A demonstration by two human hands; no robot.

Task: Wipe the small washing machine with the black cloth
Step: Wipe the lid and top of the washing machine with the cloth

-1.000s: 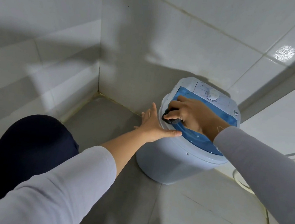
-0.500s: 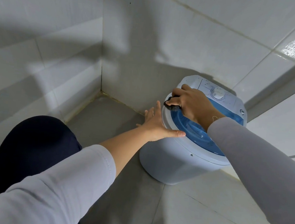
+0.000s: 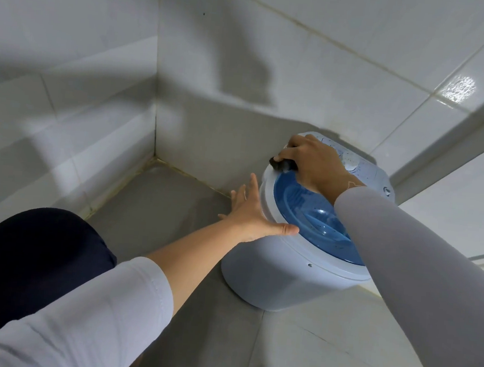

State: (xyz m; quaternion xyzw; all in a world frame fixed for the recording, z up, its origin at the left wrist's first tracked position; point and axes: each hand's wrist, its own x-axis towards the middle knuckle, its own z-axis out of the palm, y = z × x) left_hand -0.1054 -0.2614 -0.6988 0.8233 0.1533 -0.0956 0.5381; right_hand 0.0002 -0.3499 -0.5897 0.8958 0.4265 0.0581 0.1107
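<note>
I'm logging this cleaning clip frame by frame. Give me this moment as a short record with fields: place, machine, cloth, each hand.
place: tiled corner, machine on the grey floor by the wall
machine: small washing machine, pale body, blue lid closed
cloth: black cloth, bunched, at the far left edge of the machine's top
right hand: right hand grips the cloth, pressing it on the top rim
left hand: left hand open, flat against the machine's side, thumb along the front

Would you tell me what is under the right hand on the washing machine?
The right hand presses a black cloth onto the washing machine rim; most of the cloth is covered.
</note>
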